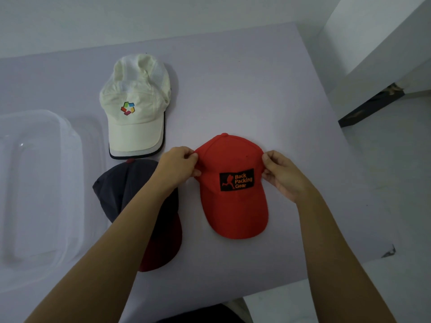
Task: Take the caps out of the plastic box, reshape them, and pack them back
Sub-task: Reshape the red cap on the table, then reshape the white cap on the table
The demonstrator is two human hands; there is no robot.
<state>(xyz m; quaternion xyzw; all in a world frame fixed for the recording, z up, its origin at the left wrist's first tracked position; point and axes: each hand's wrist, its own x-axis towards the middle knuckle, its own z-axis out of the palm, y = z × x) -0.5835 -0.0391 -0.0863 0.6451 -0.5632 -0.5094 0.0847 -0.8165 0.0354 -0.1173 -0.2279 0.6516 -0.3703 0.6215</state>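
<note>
Pale lavender tabletop (245, 89) filled most of the view, with white floor beyond its edge at 3 o'clock. Just below the middle of the table, toward 6 o'clock, lay the red cap (233, 206), crown away from the person and brim toward them, its black patch reading "Back Packing Gear". The left hand (178, 165) pinched the crown's edge on the 9 o'clock side, fingers curled onto the fabric. The right hand (283, 174) pinched the opposite edge at 3 o'clock in the same way. At 11 o'clock the cream cap (135, 89) rested flat with a coloured emblem on its front, well apart from the red one. At 8 o'clock the dark cap (116, 190), with a deep red brim, lay partly hidden under the left forearm. The clear plastic box (70, 130) sat at 9 o'clock, just beside the dark cap.
</note>
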